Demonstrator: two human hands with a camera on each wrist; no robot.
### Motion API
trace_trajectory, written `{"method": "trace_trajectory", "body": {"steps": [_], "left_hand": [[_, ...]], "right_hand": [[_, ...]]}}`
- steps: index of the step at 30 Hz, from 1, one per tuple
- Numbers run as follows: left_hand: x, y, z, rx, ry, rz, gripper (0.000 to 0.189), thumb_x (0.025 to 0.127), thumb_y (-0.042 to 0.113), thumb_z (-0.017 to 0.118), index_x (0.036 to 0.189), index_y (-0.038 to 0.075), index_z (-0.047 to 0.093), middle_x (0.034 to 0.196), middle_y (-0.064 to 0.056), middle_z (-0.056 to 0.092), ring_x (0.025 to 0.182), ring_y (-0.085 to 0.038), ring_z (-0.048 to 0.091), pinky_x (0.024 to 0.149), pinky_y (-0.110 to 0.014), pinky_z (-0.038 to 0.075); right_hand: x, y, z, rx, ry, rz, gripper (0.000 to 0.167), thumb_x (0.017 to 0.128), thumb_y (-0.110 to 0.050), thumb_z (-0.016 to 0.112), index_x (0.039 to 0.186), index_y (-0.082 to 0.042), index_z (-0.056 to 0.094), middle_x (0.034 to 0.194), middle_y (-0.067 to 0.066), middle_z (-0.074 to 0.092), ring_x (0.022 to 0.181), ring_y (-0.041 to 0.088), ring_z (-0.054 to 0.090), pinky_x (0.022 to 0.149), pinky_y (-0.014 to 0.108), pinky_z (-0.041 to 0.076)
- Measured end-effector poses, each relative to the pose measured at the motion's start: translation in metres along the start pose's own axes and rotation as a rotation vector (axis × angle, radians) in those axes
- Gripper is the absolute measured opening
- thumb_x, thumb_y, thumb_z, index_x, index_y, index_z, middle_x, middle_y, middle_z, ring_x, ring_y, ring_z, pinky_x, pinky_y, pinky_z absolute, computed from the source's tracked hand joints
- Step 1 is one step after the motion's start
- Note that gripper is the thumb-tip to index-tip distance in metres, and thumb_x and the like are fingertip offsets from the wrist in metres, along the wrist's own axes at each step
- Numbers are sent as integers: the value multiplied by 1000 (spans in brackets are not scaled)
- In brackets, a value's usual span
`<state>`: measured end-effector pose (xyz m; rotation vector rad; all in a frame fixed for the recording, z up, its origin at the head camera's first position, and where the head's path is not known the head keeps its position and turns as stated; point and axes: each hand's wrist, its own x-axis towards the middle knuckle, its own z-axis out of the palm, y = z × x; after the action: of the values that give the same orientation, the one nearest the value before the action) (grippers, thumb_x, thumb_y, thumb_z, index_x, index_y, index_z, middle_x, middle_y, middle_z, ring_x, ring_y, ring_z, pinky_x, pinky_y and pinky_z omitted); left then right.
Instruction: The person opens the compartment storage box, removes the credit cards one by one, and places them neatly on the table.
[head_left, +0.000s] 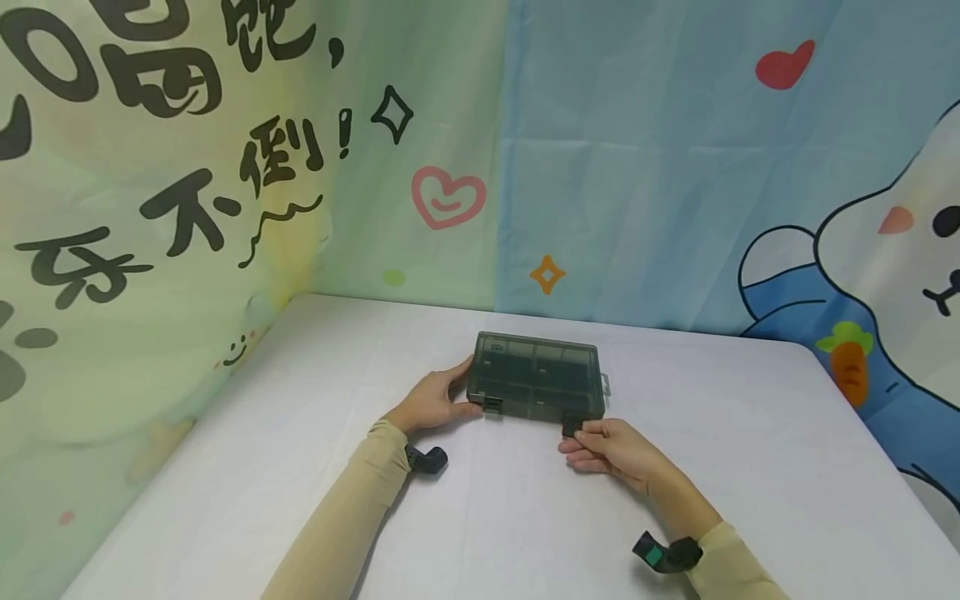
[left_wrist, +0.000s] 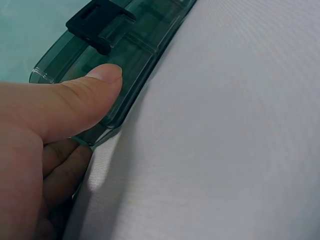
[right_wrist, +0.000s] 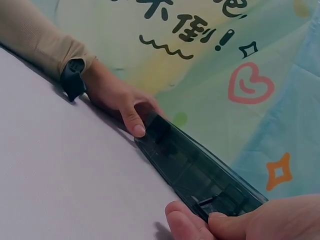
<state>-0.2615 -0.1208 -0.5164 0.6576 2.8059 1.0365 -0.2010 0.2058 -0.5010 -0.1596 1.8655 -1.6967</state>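
Observation:
A translucent dark green plastic storage box (head_left: 534, 377) with a lid and inner dividers lies on the white table. My left hand (head_left: 433, 402) grips its left end; the thumb (left_wrist: 102, 82) presses the front face near the left latch (left_wrist: 97, 22), and the other fingers go round the side, partly hidden. At the front right corner my right hand (head_left: 617, 450) pinches the right latch (head_left: 572, 426), which sticks out from the box front. In the right wrist view, the right thumb and fingertips are right at that latch. Through the lid the compartments look dark.
White cloth covers the table (head_left: 480, 533). Behind it hangs a printed curtain (head_left: 637, 167) with hearts, lettering and a cartoon animal. A small hanging loop (head_left: 606, 384) juts from the box's right side. Each wrist wears a black camera mount (head_left: 667, 553).

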Motion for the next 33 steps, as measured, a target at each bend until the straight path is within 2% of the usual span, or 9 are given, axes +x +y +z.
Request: {"method": "trace_trajectory", "body": {"steps": [6, 10, 23, 29, 33], "left_hand": [[0, -1, 1, 13, 13, 3, 95, 77, 47, 74, 152, 18, 23, 150, -6, 39, 138, -25, 38, 115, -40, 30], [0, 0, 1, 12, 20, 17, 94, 77, 48, 74, 152, 18, 24, 149, -6, 40, 137, -25, 39, 115, -41, 31], [-1, -2, 1, 13, 20, 26, 91, 80, 47, 71, 151, 14, 24, 150, -7, 38, 138, -25, 39, 115, -40, 32], [-1, -3, 1, 12, 26, 40, 91, 81, 49, 70, 151, 14, 24, 150, -7, 37, 138, -25, 39, 115, -40, 32], [-2, -3, 3, 24, 30, 44, 90, 82, 48, 70, 151, 13, 25, 149, -8, 39, 137, -26, 40, 114, -40, 33]], "right_hand": [[1, 1, -2, -78, 53, -11, 35, 99, -13, 50, 120, 15, 50, 101, 9, 72, 83, 11, 70, 77, 26, 59], [2, 0, -2, -146, 102, -14, 32, 98, -16, 52, 114, 12, 56, 94, 6, 72, 78, 10, 70, 71, 24, 59], [5, 0, 8, -302, 288, 39, 24, 97, -16, 55, 104, 6, 62, 83, 6, 72, 67, 11, 69, 61, 26, 59], [6, -1, 11, -397, 317, 23, 24, 96, -18, 56, 101, 4, 64, 81, 4, 71, 65, 12, 67, 58, 26, 58], [3, -2, 11, -416, 323, 19, 28, 94, -21, 59, 103, 4, 65, 79, 4, 71, 64, 11, 67, 57, 26, 58]]}}
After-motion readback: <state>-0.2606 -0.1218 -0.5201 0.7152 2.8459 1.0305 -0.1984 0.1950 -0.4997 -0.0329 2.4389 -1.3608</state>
